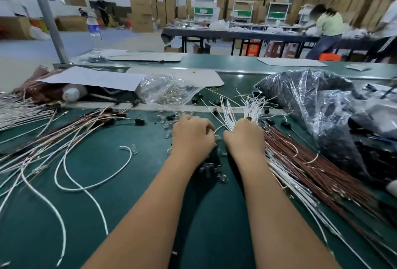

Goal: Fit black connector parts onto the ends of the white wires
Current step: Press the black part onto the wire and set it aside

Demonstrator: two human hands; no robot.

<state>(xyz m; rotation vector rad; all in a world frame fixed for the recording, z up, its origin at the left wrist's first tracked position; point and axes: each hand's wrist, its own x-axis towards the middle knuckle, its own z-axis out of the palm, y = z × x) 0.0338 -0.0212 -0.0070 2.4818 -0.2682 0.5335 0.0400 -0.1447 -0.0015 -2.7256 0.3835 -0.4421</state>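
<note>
White wires (240, 105): a bunch of them stands out fan-like past the fingers of the right hand, ends pointing away from the person.
Right hand (245, 135): fingers are curled around the bunch of white wires and grip it; the fingertips are hidden behind the back of the hand.
Left hand (192, 134): fingers are curled inward, just beside the right hand; one thin white wire runs between the two hands, but if the left fingers pinch it I cannot tell.
Black connector parts (211, 166): a small heap lies on the tabletop under both wrists, nearer the person than the fingers.
Brown wires (318, 170): a long bundle lies to the right of the right fingers, touching the forearm side.
Plastic bag (322, 105): dark contents, well right of the fingers.
Tabletop (120, 208): green, with loose white wires curving left of the left fingers.
</note>
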